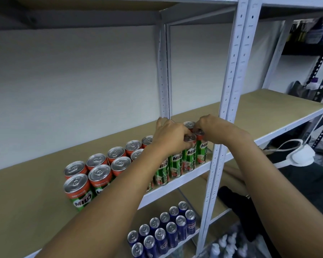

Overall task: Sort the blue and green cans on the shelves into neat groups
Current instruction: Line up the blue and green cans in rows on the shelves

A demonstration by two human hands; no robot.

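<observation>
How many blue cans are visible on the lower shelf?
12 blue cans, all upright on the lower shelf, in two rows of six: a back row and a front row at the shelf edge. More may be hidden behind the left arm.

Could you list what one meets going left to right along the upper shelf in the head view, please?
Bare shelf board → green cans → left hand → right hand → white upright post → bare neighbouring shelf.
</observation>
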